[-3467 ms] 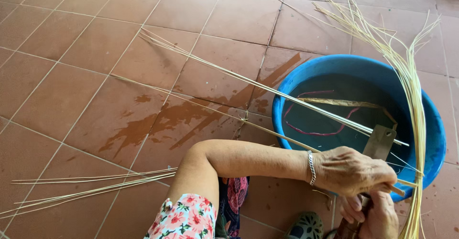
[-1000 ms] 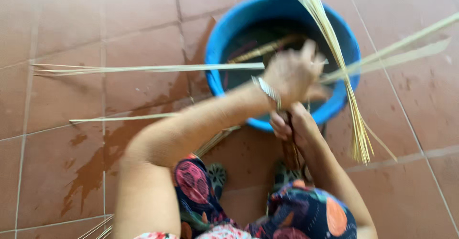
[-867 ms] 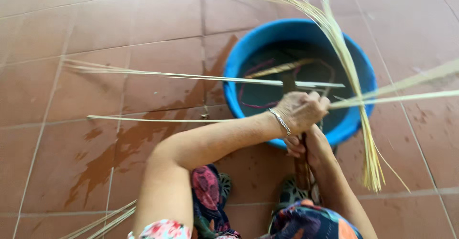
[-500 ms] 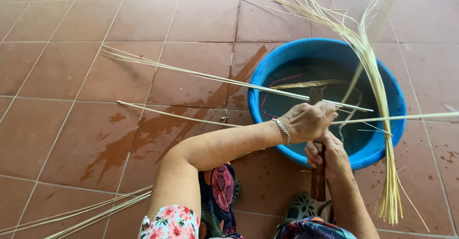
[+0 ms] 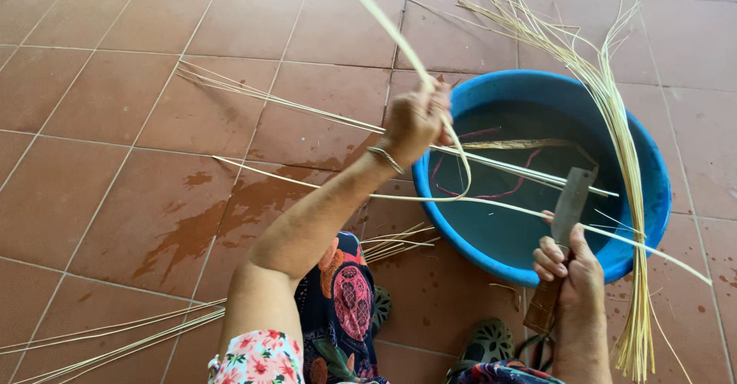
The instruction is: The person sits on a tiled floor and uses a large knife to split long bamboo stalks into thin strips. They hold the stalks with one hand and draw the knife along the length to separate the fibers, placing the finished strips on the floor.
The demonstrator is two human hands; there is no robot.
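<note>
1. Bamboo strip (image 5: 384, 27): on the head view I see my left hand (image 5: 414, 123) raised above the blue basin (image 5: 652, 161), fingers pinching the strip.
2. My right hand (image 5: 572, 265) is wrapped tightly round a cleaver (image 5: 568, 215) at the basin's near rim, beside a leaning bundle of strips (image 5: 622, 146).

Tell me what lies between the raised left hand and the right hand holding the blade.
In the head view: left hand, right hand; between them, pale thin strips cross the round blue plastic tub's water.

The left hand (image 5: 414, 123) has lifted a strip (image 5: 384, 27) upward, away from the knife (image 5: 568, 207).
</note>
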